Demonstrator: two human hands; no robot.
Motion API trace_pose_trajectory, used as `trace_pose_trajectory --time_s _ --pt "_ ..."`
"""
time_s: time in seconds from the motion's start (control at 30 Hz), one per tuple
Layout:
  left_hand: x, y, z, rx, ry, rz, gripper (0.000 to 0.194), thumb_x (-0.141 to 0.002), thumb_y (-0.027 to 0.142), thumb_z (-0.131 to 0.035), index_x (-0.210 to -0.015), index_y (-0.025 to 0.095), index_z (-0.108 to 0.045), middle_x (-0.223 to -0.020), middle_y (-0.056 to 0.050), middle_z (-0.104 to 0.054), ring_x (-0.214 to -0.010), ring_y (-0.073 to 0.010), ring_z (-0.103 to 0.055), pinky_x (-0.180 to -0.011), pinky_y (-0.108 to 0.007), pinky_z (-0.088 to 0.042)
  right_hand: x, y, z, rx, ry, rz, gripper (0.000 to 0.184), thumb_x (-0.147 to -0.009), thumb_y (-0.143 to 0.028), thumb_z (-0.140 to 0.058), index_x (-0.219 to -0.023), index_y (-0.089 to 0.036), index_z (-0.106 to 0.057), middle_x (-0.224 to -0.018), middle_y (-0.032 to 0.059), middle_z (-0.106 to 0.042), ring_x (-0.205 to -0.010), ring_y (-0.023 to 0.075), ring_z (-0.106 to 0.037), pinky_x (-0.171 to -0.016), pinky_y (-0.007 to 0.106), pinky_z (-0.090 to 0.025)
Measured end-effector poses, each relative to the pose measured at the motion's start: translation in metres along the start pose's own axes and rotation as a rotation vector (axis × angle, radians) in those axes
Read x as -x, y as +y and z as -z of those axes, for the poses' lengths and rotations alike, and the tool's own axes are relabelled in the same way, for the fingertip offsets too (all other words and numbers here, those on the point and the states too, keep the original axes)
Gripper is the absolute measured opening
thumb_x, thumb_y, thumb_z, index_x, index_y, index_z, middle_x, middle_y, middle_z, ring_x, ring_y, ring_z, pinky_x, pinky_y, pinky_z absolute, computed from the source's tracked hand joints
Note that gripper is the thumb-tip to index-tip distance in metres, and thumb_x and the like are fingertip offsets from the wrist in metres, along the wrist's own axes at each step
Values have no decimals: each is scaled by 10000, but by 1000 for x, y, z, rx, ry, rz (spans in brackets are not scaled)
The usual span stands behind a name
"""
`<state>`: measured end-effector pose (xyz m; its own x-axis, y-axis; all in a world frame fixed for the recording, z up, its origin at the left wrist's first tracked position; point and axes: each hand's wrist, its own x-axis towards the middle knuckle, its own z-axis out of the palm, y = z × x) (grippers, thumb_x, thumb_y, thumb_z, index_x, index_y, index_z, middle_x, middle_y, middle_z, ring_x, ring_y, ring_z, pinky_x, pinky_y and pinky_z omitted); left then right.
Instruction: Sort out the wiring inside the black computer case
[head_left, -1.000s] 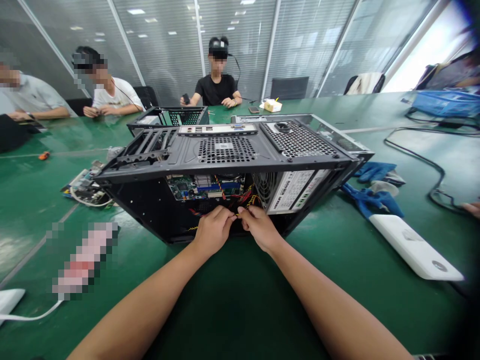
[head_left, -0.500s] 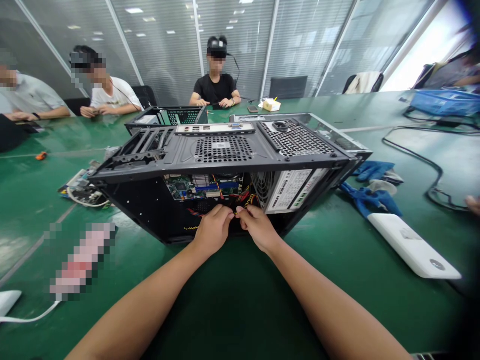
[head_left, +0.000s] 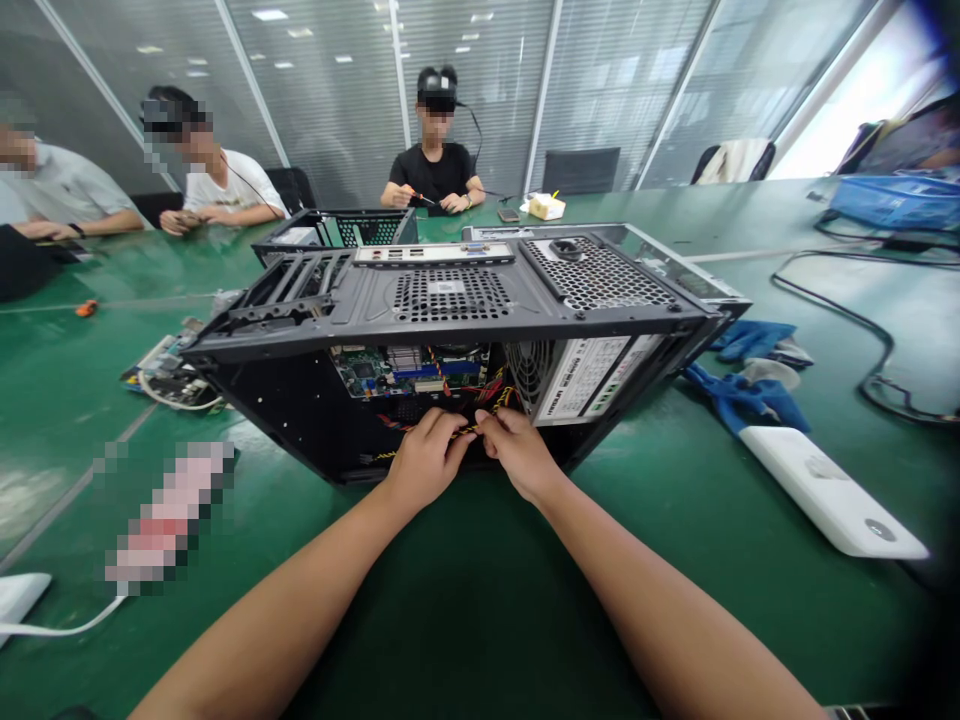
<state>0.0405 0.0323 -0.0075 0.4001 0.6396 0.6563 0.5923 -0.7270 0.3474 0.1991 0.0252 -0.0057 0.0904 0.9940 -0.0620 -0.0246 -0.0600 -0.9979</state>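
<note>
A black computer case (head_left: 360,315) lies on the green table with its open side facing me. Both hands are at that opening. Between them runs a twisted yellow-and-black cable (head_left: 470,430), coming from the wire bundle near the power supply (head_left: 589,380). My left hand (head_left: 426,455) is closed on the cable, its loose end showing at the left. My right hand (head_left: 516,450) pinches the same cable a little to the right. Behind the hands sits the motherboard (head_left: 375,375), with red and black wires below it. My fingers hide part of the cable.
Left are a loose circuit board (head_left: 176,375) and a blurred pink device (head_left: 172,510) with a white cord. Right are a white power bank (head_left: 832,490), blue gloves (head_left: 750,390), a black cable (head_left: 847,310) and a blue basket (head_left: 896,200). Co-workers sit across the table.
My hands stay at the opening; more of the yellow-and-black cable now shows between them. The person opposite now has an orange-tipped tool raised in one hand.
</note>
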Motion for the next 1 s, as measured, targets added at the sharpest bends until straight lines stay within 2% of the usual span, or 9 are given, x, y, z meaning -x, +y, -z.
trace_pose_trajectory --time_s 0.1,0.4,1.0 --pt "1 -1 0 11 14 -27 99 -974 239 -532 -961 181 -611 -870 -46 -613 -779 -156 -607 -693 -281 -528 0 0 0 -4 -15 0 381 -782 -549 -636 -657 -206 -525 -476 -56 -436 -486 115 -415 -524 290 -305" --pt "-3 2 4 -13 -98 38 171 -985 218 -491 -864 171 -601 -777 -24 -570 -705 -149 -574 -651 -271 -481 0 -3 0 -9 -14 -4 398 -767 -570 -645 -655 -203 -539 -479 -50 -449 -487 118 -421 -524 292 -305" --pt "-5 2 1 -108 -129 34 260 -1010 195 -401 -848 175 -603 -772 -24 -567 -683 -145 -568 -646 -260 -473 0 -3 0 -46 -20 -41 421 -741 -593 -681 -666 -195 -565 -501 -47 -452 -501 119 -420 -520 286 -287"
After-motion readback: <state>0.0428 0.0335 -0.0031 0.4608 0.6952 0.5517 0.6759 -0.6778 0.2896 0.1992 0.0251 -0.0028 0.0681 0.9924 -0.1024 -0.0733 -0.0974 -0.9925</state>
